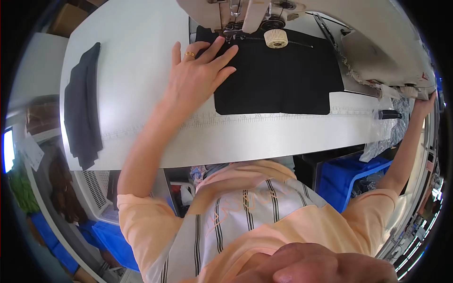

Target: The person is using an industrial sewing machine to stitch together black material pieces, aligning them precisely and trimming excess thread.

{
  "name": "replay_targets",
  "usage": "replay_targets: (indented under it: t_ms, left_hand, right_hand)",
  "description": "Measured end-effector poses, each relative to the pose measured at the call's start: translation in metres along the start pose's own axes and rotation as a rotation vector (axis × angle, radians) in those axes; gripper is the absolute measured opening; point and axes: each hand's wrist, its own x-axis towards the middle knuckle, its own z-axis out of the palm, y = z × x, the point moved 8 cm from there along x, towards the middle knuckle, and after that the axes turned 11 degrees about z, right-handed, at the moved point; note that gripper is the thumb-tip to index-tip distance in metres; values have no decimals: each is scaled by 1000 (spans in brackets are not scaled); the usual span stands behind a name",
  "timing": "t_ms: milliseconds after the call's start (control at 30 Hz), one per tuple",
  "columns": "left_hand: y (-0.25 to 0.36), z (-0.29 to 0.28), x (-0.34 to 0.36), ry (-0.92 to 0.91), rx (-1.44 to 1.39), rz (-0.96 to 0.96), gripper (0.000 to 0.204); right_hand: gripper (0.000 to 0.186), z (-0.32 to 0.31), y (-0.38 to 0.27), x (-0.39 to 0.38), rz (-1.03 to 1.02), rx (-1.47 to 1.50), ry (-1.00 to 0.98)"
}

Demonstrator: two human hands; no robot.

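A black fabric piece (273,85) lies flat under the sewing machine (377,47), with a square notch at its near right corner. Along its far side runs a dark zipper-like strip (299,44), partly hidden by the machine head. My left hand (198,68) rests flat on the cloth's left part, fingers spread, the fingertips close beside the presser foot (230,34). At the machine's right end is my right hand (423,106), reaching up against the body near the handwheel side; its fingers are mostly hidden behind the machine.
A stack of dark cut fabric (82,108) lies at the table's left edge. A ruler strip (264,116) crosses the white table (137,61). Clear plastic (384,134) and a black-handled tool (389,114) sit at right, above a blue bin (349,174).
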Motion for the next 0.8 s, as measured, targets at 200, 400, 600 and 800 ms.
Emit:
replay_targets:
  t_ms: [200,400,600,800]
  left_hand:
    - [1,1,0,-51,-1,-34,42]
    - [-1,-1,2,-19,-55,-41,41]
    - [-3,1,-1,18,-24,-38,39]
    - [4,-11,4,-6,3,-7,40]
  right_hand:
    - [42,-6,-17,70,312,-274,32]
    - [45,-8,-35,76,366,-324,107]
    - [49,21,32,-42,-73,-92,-82]
    - [52,-182,-7,202,-48,-158,25]
